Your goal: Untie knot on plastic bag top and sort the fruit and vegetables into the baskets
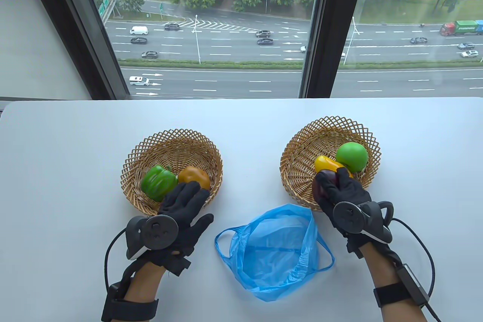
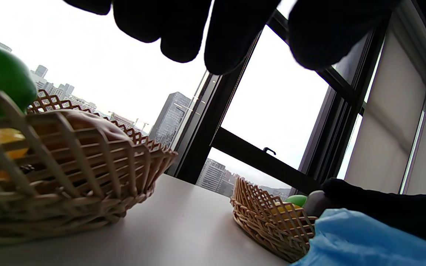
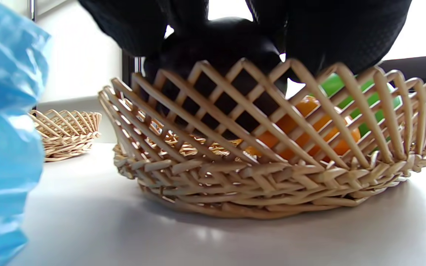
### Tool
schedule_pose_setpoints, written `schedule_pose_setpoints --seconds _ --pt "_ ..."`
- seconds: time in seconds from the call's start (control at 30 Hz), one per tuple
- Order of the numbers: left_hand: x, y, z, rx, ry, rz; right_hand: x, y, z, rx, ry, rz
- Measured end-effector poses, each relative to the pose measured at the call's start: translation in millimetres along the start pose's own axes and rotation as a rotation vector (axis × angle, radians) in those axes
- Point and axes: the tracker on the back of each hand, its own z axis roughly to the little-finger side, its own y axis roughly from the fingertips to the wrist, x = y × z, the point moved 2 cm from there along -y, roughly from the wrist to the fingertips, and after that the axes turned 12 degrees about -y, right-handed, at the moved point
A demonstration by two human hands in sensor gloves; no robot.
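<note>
On the white table (image 1: pixel 68 156) stood two wicker baskets, one blue plastic bag and five pieces of produce. Count by basket: left basket (image 1: pixel 171 144) held two items, a green bell pepper (image 1: pixel 157 182) and an orange-yellow piece (image 1: pixel 193 176), side by side and touching. Right basket (image 1: pixel 332 129) held a green apple (image 1: pixel 352 156) and a yellow piece (image 1: pixel 327 163), touching one another, with a dark purple-red fruit (image 1: pixel 323 186) at the near rim.

The blue plastic bag (image 1: pixel 277 250) lay between the hands at the near side of the table, mouth open, both handle loops spread out; no produce was visible inside it. Its upper edge lay just beside the right basket's near rim.

The left hand (image 1: pixel 177 220) lay over the near rim of the left basket, fingers straight and spread, fingertips (image 1: pixel 196 190) at the orange-yellow piece; contact could not be told. In the left wrist view the fingers hung free with nothing between them.

The right hand (image 1: pixel 347 197) had its fingers curled round the dark purple-red fruit, over the near rim of the right basket.

Open room: bare table showed between the two baskets, behind both toward the window (image 1: pixel 211 27), and at the far left and far right edges.
</note>
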Motion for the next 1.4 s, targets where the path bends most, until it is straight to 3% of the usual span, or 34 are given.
schedule_pose_setpoints --seconds 0.43,0.6,0.8,0.97,1.07,1.4 --pt "0 0 0 0.0 -0.001 0.0 -15 -2 2 -0.024 0.024 -0.14" --pt "-1 0 1 0.001 -0.001 -0.003 -13 -1 3 -0.022 0.013 -0.114" --pt "0 0 0 0.001 -0.003 -0.004 0 0 -4 -0.024 -0.012 -0.091" --pt "-4 1 -6 0.02 -0.019 -0.012 15 5 -17 -0.049 -0.089 -0.144" --pt "-9 2 -12 0.038 -0.03 -0.035 25 6 -30 0.0 -0.149 -0.118" --pt "-11 3 -18 0.063 -0.047 -0.065 31 14 -65 0.149 -0.092 -0.15"
